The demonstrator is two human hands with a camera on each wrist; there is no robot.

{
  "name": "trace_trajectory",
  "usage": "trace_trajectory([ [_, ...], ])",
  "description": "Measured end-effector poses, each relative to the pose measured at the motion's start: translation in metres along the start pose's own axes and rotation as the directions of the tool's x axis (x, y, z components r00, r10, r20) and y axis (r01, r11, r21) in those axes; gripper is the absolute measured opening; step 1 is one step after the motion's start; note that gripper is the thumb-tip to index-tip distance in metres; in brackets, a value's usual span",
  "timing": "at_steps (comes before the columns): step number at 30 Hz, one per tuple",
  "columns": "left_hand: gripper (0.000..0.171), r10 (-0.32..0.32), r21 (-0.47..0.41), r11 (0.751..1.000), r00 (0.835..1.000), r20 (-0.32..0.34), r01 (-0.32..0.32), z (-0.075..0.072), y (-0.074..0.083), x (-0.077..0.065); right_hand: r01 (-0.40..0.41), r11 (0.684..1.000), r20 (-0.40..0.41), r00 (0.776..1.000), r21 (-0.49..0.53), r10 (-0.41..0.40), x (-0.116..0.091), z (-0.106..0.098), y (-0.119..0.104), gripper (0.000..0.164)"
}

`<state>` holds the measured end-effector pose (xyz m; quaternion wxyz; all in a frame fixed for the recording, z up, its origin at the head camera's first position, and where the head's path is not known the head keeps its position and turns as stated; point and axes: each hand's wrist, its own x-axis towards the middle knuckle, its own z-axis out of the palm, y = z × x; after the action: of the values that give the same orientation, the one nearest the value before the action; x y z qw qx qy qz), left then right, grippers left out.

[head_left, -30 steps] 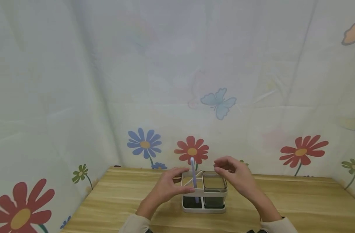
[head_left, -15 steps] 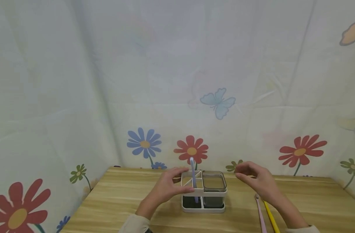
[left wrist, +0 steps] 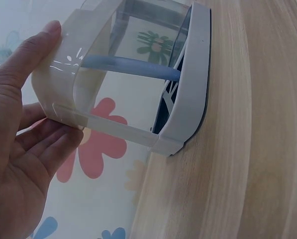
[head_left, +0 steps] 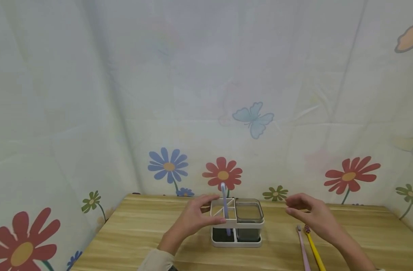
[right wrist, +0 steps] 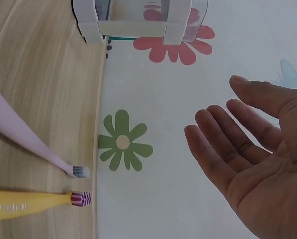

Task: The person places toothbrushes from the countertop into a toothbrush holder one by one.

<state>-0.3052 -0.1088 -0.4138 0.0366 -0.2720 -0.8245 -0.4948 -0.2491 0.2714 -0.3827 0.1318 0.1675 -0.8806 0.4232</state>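
A white toothbrush holder (head_left: 245,226) with a divided top stands on the wooden table. My left hand (head_left: 190,218) grips its upper left rim, thumb at the front and fingers behind. A light purple toothbrush (head_left: 224,205) stands upright in one slot of the divided side. The holder's right side carries a clear, dark-tinted cup (head_left: 249,235). My right hand (head_left: 315,216) hovers to the right of the holder with loosely bent fingers, holding nothing. Nearest to it on the table lie a pink toothbrush (right wrist: 24,129) and a yellow toothbrush (right wrist: 29,203), side by side.
The wooden tabletop (head_left: 131,233) ends at the back against a hanging cloth (head_left: 192,94) printed with flowers and butterflies. Both loose toothbrushes point their heads toward that back edge, and their lower ends run out of the head view.
My right hand has moved right, away from the cup, and the two toothbrushes on the table have come into view. My left hand has stayed on the holder.
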Motion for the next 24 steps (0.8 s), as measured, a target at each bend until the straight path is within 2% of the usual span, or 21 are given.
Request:
trace_trajectory([
  [11, 0.076, -0.01, -0.003, 1.0, 1.0, 0.003, 0.01, 0.0, 0.0, 0.0, -0.032, 0.999, 0.032, 0.999, -0.019, 0.033, -0.004, -0.015, 0.013, 0.026],
  [20, 0.074, -0.003, 0.002, 1.0, 1.0, 0.006, 0.003, -0.001, 0.0, 0.0, -0.117, 0.993, 0.1, 0.988, -0.024, 0.119, -0.006, -0.03, 0.03, 0.035],
  [24, 0.075, -0.011, 0.008, 1.0, 1.0, 0.008, 0.011, -0.001, 0.0, 0.001, -0.126, 0.992, 0.121, 0.984, -0.017, 0.127, -0.006, -0.036, 0.038, 0.034],
])
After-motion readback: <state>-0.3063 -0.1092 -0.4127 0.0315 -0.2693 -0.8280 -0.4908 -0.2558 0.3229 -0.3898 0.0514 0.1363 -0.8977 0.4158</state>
